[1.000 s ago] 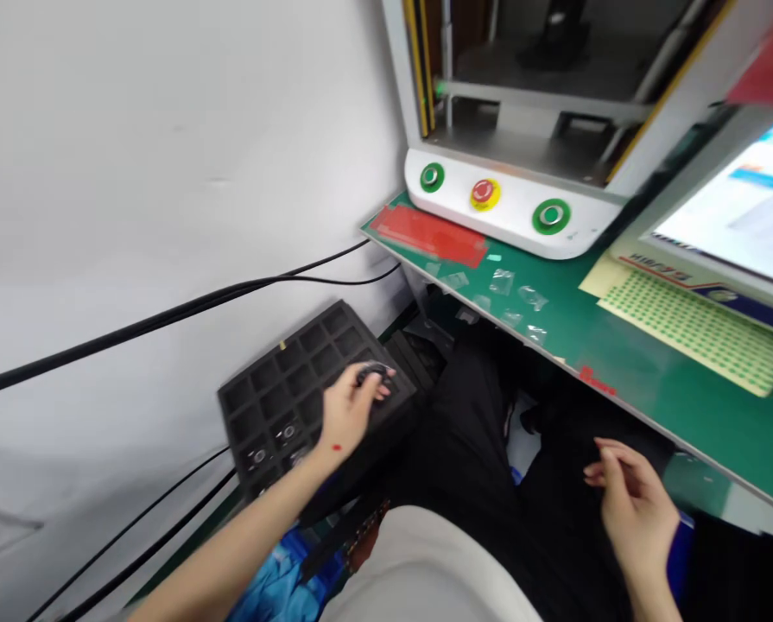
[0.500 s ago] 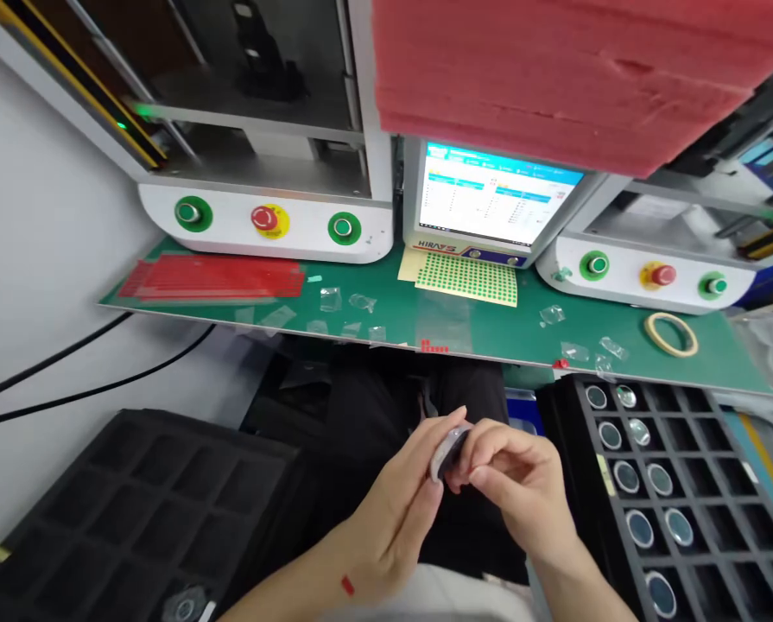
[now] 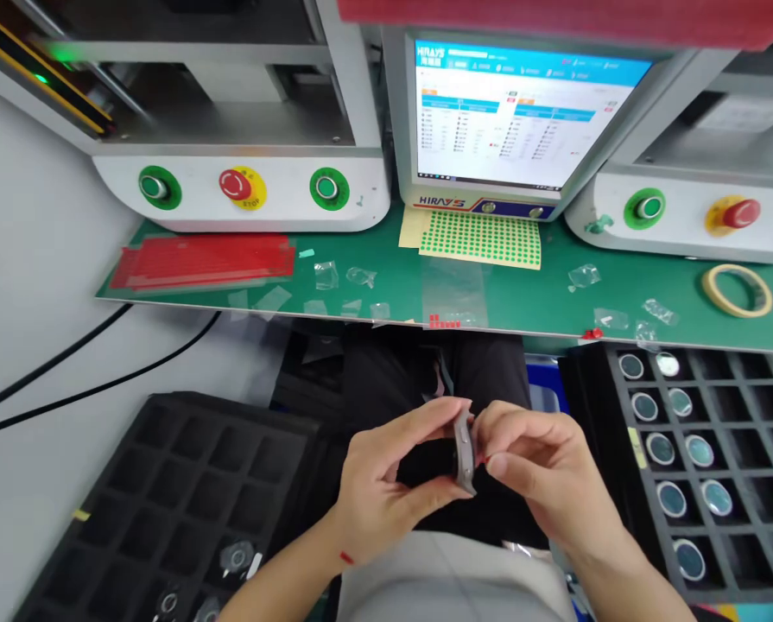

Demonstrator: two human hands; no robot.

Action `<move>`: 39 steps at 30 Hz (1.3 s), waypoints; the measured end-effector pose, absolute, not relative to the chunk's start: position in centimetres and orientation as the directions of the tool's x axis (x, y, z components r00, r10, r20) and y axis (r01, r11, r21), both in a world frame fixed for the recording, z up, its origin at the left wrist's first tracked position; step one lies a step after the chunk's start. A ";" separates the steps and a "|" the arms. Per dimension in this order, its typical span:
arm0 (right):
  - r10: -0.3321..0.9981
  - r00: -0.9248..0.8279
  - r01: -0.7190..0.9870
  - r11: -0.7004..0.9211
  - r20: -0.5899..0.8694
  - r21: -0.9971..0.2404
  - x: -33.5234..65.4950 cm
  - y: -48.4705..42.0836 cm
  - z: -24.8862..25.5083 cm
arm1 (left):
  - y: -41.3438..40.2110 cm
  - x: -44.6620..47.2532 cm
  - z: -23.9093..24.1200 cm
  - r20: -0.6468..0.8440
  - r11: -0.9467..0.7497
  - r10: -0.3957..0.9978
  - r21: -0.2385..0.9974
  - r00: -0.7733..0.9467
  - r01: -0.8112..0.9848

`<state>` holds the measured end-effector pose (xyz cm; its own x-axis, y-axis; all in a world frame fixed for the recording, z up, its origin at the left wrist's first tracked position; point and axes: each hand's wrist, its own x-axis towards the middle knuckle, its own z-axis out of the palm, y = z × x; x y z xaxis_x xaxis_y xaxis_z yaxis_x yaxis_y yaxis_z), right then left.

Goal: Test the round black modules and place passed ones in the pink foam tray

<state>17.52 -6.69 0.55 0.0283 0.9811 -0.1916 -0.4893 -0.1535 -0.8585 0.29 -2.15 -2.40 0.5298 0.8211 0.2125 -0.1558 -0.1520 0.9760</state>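
Over my lap, both hands meet on a small grey round part [image 3: 465,451] held edge-on. My left hand [image 3: 379,484] pinches it between thumb and fingers from the left. My right hand [image 3: 541,471] grips its right side with curled fingers. A black foam tray [image 3: 166,484] lies at lower left, mostly empty cells with a few parts near its front edge. A second black tray [image 3: 736,449] at right holds several round glass-faced parts in its left columns.
A green bench [image 3: 529,298] runs across, carrying a red strip sheet [image 3: 205,259], a green dot sticker sheet [image 3: 483,238], scraps of clear film and a tape roll [image 3: 737,289]. Behind stand two machines with green and red buttons and a monitor [image 3: 522,112]. Black cables [image 3: 68,371] hang at left.
My left hand took a part from the left tray and brought it to my lap. My right hand joined it. The view swung from the left tray to the bench front.
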 end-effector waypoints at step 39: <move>0.857 -0.245 -0.776 -0.454 -0.452 -0.439 15.9 -5.7 0.5 | -0.8 -1.1 -0.3 0.417 -0.555 0.665 0.831 0.619 0.037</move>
<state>15.86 -5.72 0.53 -0.2455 0.8574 -0.4524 -0.7759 -0.4535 -0.4385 -1.11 -0.76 -0.26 0.6194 0.6650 0.4173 0.0367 -0.5554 0.8308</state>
